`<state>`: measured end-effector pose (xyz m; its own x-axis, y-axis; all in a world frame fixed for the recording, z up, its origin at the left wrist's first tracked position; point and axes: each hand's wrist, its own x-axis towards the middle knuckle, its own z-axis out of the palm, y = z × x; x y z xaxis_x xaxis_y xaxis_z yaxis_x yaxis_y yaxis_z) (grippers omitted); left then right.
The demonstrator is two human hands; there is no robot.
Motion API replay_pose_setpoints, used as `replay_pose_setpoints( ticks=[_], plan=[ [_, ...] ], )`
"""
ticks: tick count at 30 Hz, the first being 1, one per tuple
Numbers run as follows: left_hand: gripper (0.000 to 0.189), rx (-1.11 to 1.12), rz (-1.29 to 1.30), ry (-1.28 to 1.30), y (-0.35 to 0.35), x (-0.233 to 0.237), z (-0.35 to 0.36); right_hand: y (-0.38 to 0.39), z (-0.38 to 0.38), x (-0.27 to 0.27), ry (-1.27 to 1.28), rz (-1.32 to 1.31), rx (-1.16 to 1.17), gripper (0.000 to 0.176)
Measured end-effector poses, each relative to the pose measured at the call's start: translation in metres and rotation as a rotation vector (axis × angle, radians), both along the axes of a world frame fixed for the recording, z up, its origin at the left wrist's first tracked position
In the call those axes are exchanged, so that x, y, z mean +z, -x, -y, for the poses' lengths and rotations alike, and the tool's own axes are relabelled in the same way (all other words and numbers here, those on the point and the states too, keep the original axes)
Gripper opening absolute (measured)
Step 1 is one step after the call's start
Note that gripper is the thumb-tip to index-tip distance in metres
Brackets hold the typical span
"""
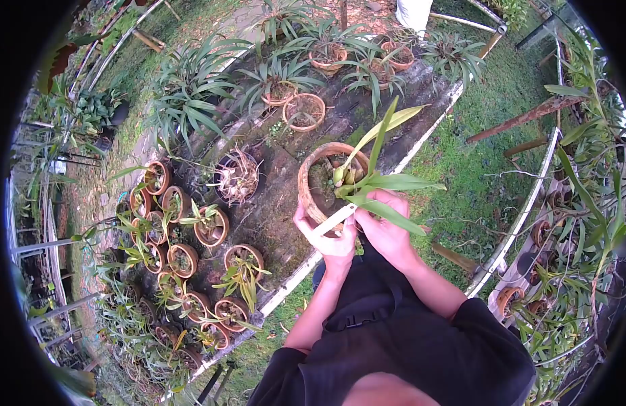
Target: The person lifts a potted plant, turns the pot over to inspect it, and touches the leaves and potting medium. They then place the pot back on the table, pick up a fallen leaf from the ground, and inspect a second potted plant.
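A round terracotta pot (306, 177) stands near the table's front edge, holding an orchid plant (387, 181) with long green leaves and plump bulbs. My left hand (334, 243) is closed at the pot's near rim, with a white plant label (335, 220) between its thumb and fingers. On the right of the pot, my right hand (386, 227) has its fingers pressed together near the label's upper end, under the lower leaves. Leaves partly cover these fingertips, and what they pinch is not clear.
Several small terracotta pots (212, 227) stand at the left. A dark pot of pale roots (237, 177) is nearer the middle. An unplanted-looking clay pot (304, 112) and leafy potted plants (328, 55) are at the back. A person's white clothing (413, 15) shows beyond.
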<state>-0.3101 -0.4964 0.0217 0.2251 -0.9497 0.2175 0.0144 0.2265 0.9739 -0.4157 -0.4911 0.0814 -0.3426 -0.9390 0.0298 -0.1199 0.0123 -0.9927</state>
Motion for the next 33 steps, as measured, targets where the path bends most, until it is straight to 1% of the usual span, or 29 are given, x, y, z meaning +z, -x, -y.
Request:
replay_pose_setpoints(
  ticks=[1, 2, 3, 4, 5, 6, 9, 11, 13, 15, 17, 18, 20, 21, 22, 23, 25, 27, 29, 33],
  plan=[
    [0.083, -0.02, -0.038, -0.032, -0.002, -0.001, 0.001, 0.002, 0.0, 0.003, 0.001, 0.012, 0.012, 0.013],
    [0.072, -0.079, -0.167, -0.02, -0.003, -0.004, 0.001, 0.005, 0.0, 0.006, 0.001, 0.024, 0.025, 0.012],
    [0.069, -0.092, -0.265, -0.052, -0.003, -0.008, 0.002, 0.009, -0.001, 0.01, 0.0, 0.036, 0.038, 0.012],
    [0.067, -0.105, -0.363, -0.084, -0.004, -0.011, 0.002, 0.011, 0.0, 0.016, 0.061, -0.021, 0.047, 0.009],
    [0.065, -0.117, -0.462, -0.116, -0.005, -0.016, 0.002, 0.015, 0.0, 0.016, 0.049, -0.023, 0.033, 0.009],
    [0.066, -0.141, -0.509, -0.137, -0.007, -0.021, 0.003, 0.02, -0.001, 0.016, 0.039, -0.025, 0.021, 0.009],
    [0.064, -0.074, -0.574, -0.174, -0.006, -0.025, 0.005, 0.037, -0.003, 0.018, -0.009, -0.042, -0.034, 0.006],
    [0.068, -0.075, -0.656, -0.212, -0.009, -0.03, 0.002, 0.056, -0.004, 0.02, 0.008, -0.01, -0.053, 0.005],
    [0.074, -0.112, -0.687, -0.216, -0.013, -0.039, -0.001, 0.078, -0.006, 0.017, -0.118, -0.08, -0.111, 0.004],
    [0.08, -0.183, -0.667, -0.188, -0.025, -0.057, -0.002, 0.097, -0.01, 0.019, -0.206, -0.753, -0.122, 0.011],
    [0.088, -0.324, -0.714, -0.22, -0.038, -0.089, -0.006, 0.113, -0.012, 0.019, -0.322, -0.719, -0.075, 0.015],
    [0.089, -0.352, -0.717, -0.188, -0.038, -0.096, -0.006, 0.117, -0.011, 0.017, -0.302, -0.665, -0.07, 0.016],
    [0.094, -0.363, -0.629, -0.221, -0.045, -0.108, -0.009, 0.121, -0.009, 0.009, -0.269, -0.554, -0.061, 0.018],
    [0.096, -0.369, -0.584, -0.237, -0.048, -0.113, -0.01, 0.119, -0.006, 0.011, -0.177, -0.488, -0.058, 0.018],
    [0.092, -0.374, -0.581, -0.271, -0.06, -0.168, -0.021, 0.113, 0.0, 0.015, -0.084, -0.423, -0.055, 0.017],
    [0.089, -0.355, -0.546, -0.214, -0.051, -0.136, -0.017, 0.108, 0.004, 0.018, 0.007, -0.356, -0.05, 0.017],
    [0.083, -0.313, -0.476, -0.101, -0.032, -0.065, -0.006, 0.106, 0.011, 0.025, 0.001, -0.349, -0.011, 0.016],
    [0.086, -0.367, -0.415, -0.079, -0.028, -0.03, 0.001, 0.107, 0.017, 0.03, 0.029, -0.358, 0.038, 0.015],
    [0.085, -0.382, -0.344, -0.073, -0.027, -0.015, 0.009, 0.107, 0.021, 0.032, 0.086, -0.38, 0.1, 0.014],
    [0.085, -0.39, -0.307, -0.082, -0.028, -0.016, 0.012, 0.103, 0.027, 0.029, 0.141, -0.313, 0.195, 0.015]
  ],
)
